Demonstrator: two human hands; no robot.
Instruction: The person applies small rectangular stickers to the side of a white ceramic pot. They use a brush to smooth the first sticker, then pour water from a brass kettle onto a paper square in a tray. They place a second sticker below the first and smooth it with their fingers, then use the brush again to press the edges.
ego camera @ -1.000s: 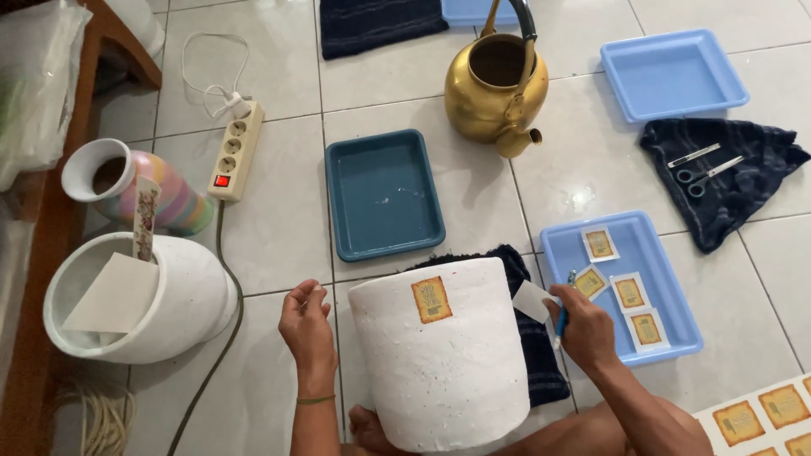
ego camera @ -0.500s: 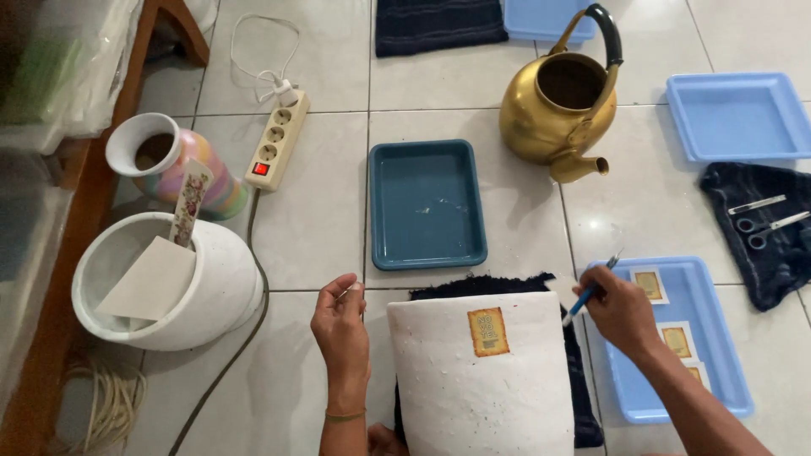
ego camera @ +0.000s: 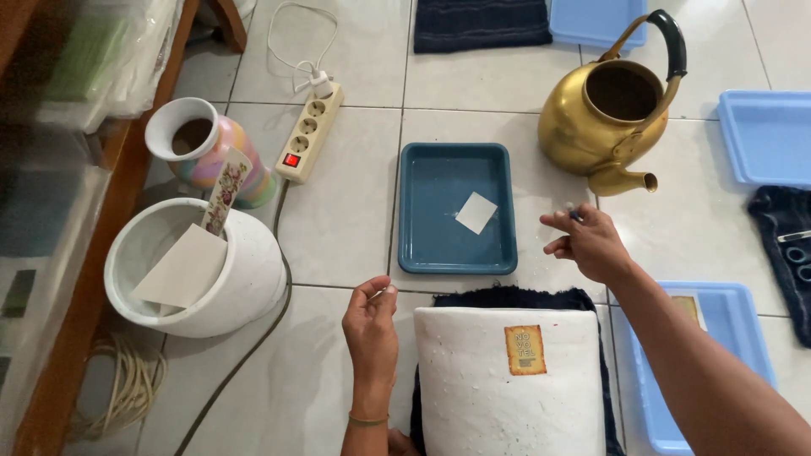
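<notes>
Count of items in view, by kind.

Trays: four. One dark teal tray [ego camera: 456,209] at centre; three light blue trays, one at the top edge [ego camera: 596,21], one at the right edge [ego camera: 767,137], one at lower right [ego camera: 726,321].

White pots: two. One at lower centre [ego camera: 507,397], one at left [ego camera: 198,270].

Kettles: one brass kettle [ego camera: 612,118], upper right.

Vases: one pastel striped vase [ego camera: 198,148], upper left.

Power strips: one [ego camera: 311,133].

Dark cloths: three, at top centre [ego camera: 481,24], at the right edge [ego camera: 781,236], and under the central pot [ego camera: 507,297].

Paper squares in the teal tray: one [ego camera: 476,212].

Labels on the central pot: one [ego camera: 525,350].

Hands: two, left [ego camera: 370,325] and right [ego camera: 587,243].
</notes>
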